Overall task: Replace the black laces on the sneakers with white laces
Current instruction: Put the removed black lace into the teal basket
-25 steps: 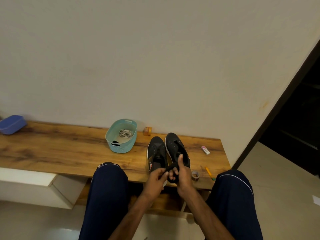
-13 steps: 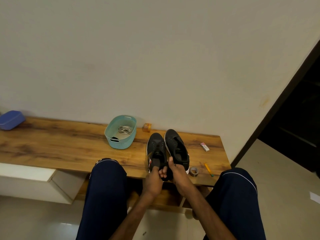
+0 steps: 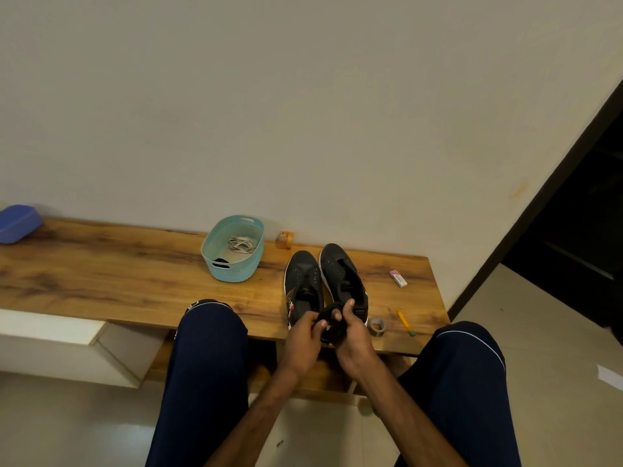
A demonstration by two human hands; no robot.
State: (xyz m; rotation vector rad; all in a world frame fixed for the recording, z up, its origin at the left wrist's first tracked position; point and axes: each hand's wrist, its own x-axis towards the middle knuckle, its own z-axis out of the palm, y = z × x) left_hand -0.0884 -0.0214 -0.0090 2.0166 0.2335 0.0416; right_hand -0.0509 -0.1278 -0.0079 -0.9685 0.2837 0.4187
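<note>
Legs: two knees in dark blue trousers (image 3: 209, 348), one on the outer side of each hand and nearer the camera.
Left hand (image 3: 301, 338): fingers curled, fingertips pinching the left side of a black lace bundle.
Right hand (image 3: 354, 335): touching the left hand, fingers curled round the same bundle, thumb raised over its top.
Black lace bundle (image 3: 332, 323): a dark wad held between the two hands, above the near edge of the wooden top; how it is wound cannot be made out.
Wooden top (image 3: 118, 274): a long plank running left and right just beyond the hands.
Sneakers: a black pair standing side by side directly behind the hands, toes pointing away; left sneaker (image 3: 301, 281) and right sneaker (image 3: 340, 274) touch along their inner sides.
Grey tape roll (image 3: 377, 325): just right of the right hand.
Yellow pencil (image 3: 404, 322): right of the roll.
Eraser (image 3: 398, 278): farther right and behind.
Teal basket (image 3: 232, 273): beyond and left of the left hand.
White laces (image 3: 240, 244): coiled inside the basket.
Orange roll (image 3: 285, 240): behind the sneakers, at the wall.
Blue container (image 3: 18, 223): far left.
</note>
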